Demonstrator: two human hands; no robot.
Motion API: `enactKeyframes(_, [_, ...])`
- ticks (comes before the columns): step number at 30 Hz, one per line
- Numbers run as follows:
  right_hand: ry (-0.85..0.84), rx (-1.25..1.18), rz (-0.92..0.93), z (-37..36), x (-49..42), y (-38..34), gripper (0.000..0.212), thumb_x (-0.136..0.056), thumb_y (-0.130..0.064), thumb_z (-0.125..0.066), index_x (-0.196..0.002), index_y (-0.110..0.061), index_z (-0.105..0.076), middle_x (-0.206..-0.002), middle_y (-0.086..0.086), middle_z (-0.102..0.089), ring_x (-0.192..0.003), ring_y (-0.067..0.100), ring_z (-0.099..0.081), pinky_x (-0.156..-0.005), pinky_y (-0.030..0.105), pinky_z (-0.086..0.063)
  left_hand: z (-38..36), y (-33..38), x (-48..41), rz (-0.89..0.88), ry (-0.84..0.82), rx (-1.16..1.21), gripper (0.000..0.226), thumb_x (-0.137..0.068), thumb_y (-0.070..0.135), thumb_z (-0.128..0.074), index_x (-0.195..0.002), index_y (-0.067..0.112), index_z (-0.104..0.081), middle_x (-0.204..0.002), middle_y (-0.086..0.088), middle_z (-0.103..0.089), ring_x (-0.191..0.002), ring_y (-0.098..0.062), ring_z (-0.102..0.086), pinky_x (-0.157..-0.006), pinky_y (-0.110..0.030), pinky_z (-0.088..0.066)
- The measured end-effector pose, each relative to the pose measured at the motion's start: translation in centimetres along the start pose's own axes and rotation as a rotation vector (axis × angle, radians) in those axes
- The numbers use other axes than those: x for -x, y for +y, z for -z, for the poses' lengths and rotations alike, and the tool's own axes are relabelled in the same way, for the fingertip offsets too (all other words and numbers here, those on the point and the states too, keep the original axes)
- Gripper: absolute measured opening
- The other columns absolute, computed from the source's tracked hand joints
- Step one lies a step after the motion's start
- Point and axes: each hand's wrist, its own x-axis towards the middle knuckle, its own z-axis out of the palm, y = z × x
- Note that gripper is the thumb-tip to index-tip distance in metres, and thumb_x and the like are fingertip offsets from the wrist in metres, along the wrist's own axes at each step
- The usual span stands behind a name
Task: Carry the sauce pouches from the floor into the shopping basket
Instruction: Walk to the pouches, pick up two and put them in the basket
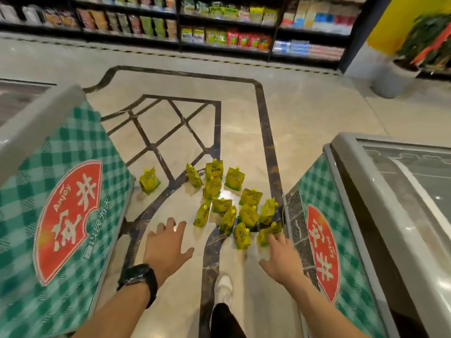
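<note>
About fourteen pouches point(249, 215) stand left of the freezer point(358, 259), one farther left, apart. Left hand point(167, 245) and right hand point(280, 257) hover near them, fingers spread, grasping nothing.

Pale patterned floor point(305, 113) with a cluster of yellow sauce pouches point(249, 217), seemingly all upright.

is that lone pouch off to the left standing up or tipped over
Standing. The lone pouch sits on its base on the floor, cap uppermost, leaning only slightly.
</note>
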Motion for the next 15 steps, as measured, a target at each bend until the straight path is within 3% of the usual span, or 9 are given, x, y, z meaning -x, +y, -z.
enactKeyframes(7, [-0.119, 0.006, 0.01, -7.3, -22.3, -0.1, 0.068, -0.086, -0.033, -0.063, -0.146, -0.021, -0.034, -0.144, 0.008, -0.035, -0.136, 0.031, -0.036, -0.108, 0.041, -0.039, -12.3, -0.3, -17.5, -0.007, -0.103, 0.01, 0.073, -0.087, 0.07, -0.043, -0.148, 0.032, -0.031, -0.142, 0.0, -0.04, -0.122, -0.024, -0.05, -0.09, -0.039, -0.047])
enactKeyframes(11, [-0.102, 0.093, 0.076, -16.4, -35.9, 0.6, 0.067, -0.088, -0.035, -0.064, -0.147, -0.021, -0.035, -0.141, 0.007, -0.038, -0.131, 0.029, -0.042, -0.099, 0.04, -0.046, -24.6, -0.4, -29.0, -0.153, -0.103, -0.061, 0.079, -0.089, 0.067, -0.043, -0.153, 0.025, -0.022, -0.145, -0.003, -0.038, -0.121, -0.028, -0.048, -0.093, -0.043, -0.045])
enactKeyframes(15, [0.001, 0.299, 0.177, -25.4, -47.7, 1.8, 0.077, -0.083, -0.022, -0.067, -0.151, -0.022, -0.03, -0.148, 0.011, -0.034, -0.133, 0.033, -0.038, -0.098, 0.041, -0.043, -35.2, -0.7, -40.7, -0.163, 0.065, -0.065, 0.09, -0.09, 0.069, -0.042, -0.156, 0.017, -0.012, -0.141, -0.004, -0.038, -0.119, -0.027, -0.049, -0.088, -0.042, -0.046])
